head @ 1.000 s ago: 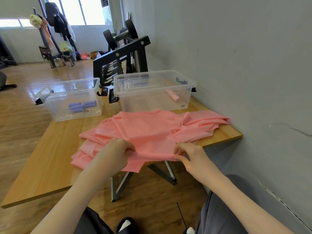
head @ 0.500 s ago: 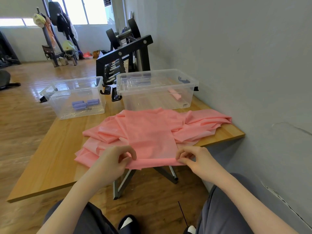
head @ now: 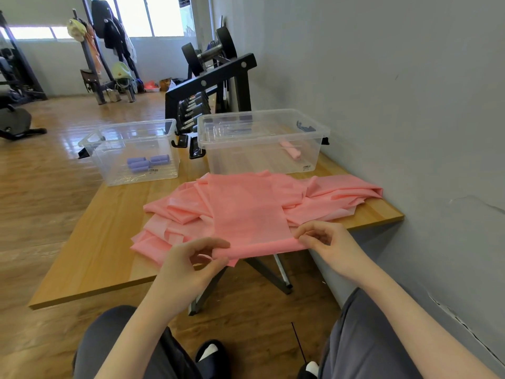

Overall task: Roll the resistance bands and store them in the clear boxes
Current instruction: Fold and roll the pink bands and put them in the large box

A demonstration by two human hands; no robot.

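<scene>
Fingers [head: 218, 259] of both hands pinch the near edge of the soft, floppy pink band [head: 246, 214], best held there.

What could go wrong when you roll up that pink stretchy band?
The pink band lies on a tangled pile, so rolling might drag other bands along. Both hands, left and right, pinch only its near edge, which hangs past the table; the roll could start crooked or slip off.
</scene>
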